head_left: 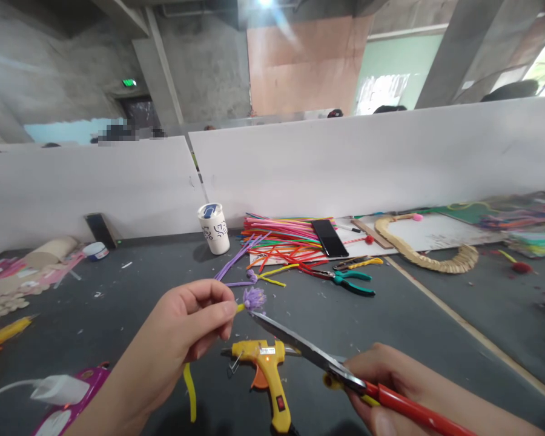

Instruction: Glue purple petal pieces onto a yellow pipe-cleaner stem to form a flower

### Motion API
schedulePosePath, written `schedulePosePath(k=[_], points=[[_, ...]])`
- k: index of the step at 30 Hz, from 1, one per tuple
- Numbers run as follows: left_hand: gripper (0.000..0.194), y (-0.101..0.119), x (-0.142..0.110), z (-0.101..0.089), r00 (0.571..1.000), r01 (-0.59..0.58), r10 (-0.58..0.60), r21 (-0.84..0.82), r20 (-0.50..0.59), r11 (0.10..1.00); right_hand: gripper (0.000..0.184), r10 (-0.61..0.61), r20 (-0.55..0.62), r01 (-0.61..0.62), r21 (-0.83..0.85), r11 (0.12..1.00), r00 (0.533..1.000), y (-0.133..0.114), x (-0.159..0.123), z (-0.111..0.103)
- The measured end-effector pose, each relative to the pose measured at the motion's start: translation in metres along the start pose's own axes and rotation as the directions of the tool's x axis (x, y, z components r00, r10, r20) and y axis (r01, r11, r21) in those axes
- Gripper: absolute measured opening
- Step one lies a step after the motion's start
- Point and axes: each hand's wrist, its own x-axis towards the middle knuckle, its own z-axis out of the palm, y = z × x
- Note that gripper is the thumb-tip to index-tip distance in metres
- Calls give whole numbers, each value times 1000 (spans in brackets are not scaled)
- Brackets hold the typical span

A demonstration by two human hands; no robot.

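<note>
My left hand (188,330) is closed in a pinch on a yellow pipe cleaner (189,387) that ends in a small purple fuzzy tuft (254,298). The yellow stem hangs down below my palm. My right hand (390,378) grips red-handled scissors (318,357). Their blades point up and left, with the tips just under the purple tuft. Both hands hover above the dark grey table (118,303).
A yellow glue gun (267,369) lies below the scissors. Farther back are a pile of coloured pipe cleaners (286,239), a black phone (329,237), green-handled pliers (345,280), a paper cup (214,227) and a white partition (345,163). A charger (59,389) lies at the left.
</note>
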Motion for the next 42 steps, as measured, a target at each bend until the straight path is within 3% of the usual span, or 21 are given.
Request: schedulePosePath(k=[37,42], points=[[14,3,0,1,1000,-17,16,11,21,1000,66,-32,-45,30,-57,998,998,-7,1,1],[14,3,0,2,1000,-16,16,-5,6,1000,67,27,-24,-29,-94,995,999,-8,1,1]])
